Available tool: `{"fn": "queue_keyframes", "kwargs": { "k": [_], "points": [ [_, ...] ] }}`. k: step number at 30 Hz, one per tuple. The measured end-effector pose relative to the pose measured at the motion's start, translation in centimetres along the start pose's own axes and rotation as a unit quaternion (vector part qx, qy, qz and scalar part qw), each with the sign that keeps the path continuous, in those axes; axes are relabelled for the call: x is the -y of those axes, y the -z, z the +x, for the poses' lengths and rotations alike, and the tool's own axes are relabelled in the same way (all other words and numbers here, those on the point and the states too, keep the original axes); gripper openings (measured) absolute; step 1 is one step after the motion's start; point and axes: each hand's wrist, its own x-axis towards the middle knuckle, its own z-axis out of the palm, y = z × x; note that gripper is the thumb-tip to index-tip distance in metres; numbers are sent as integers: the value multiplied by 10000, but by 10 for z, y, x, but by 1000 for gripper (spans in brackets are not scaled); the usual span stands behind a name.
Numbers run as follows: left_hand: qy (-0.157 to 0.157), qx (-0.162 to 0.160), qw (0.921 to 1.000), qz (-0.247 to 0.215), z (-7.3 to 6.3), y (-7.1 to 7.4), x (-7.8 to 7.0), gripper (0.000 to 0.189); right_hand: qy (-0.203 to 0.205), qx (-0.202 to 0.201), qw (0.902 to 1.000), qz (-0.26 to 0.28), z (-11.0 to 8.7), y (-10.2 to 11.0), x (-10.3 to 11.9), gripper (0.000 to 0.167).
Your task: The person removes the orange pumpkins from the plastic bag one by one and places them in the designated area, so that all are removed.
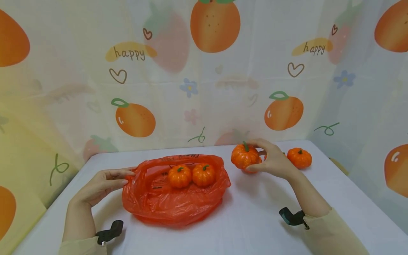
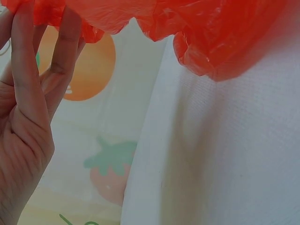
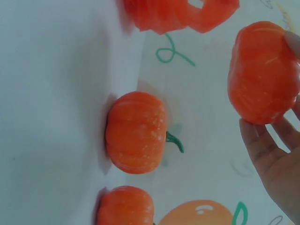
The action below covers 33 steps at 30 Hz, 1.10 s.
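A red plastic bag point(image 1: 172, 209) lies on the table with its mouth spread wide, and two small orange pumpkins point(image 1: 180, 176) sit inside it. My left hand point(image 1: 94, 186) pinches the bag's left rim between thumb and fingers; the left wrist view shows the fingertips at the crinkled plastic point(image 2: 206, 42). To the right of the bag, my right hand point(image 1: 272, 161) grips another orange pumpkin point(image 1: 243, 156) with a green stem. In the right wrist view this pumpkin point(image 3: 265, 72) is raised off the table, with fingers around its side.
Two more pumpkins stand on the white table point(image 1: 255, 219) at the right: one pumpkin point(image 1: 299, 158) in plain sight, the other mostly hidden behind my right hand in the head view but whole in the right wrist view. A fruit-printed curtain point(image 1: 223, 106) hangs behind the table.
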Motion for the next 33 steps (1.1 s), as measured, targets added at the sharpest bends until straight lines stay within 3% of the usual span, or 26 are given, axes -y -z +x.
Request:
{"fn": "queue_keyframes", "kwargs": {
  "k": [12, 21, 33],
  "points": [
    [-147, 24, 9999, -24, -1, 0, 0, 31, -517, -45, 9985, -171, -21, 9, -3, 69],
    [-165, 26, 9998, -107, -1, 2, 1, 31, -797, 244, 9964, -147, -25, 12, -10, 68],
    [-191, 37, 9998, -42, -4, 2, 0, 31, -860, 728, 9936, -77, -27, 11, -23, 70]
  ]
}}
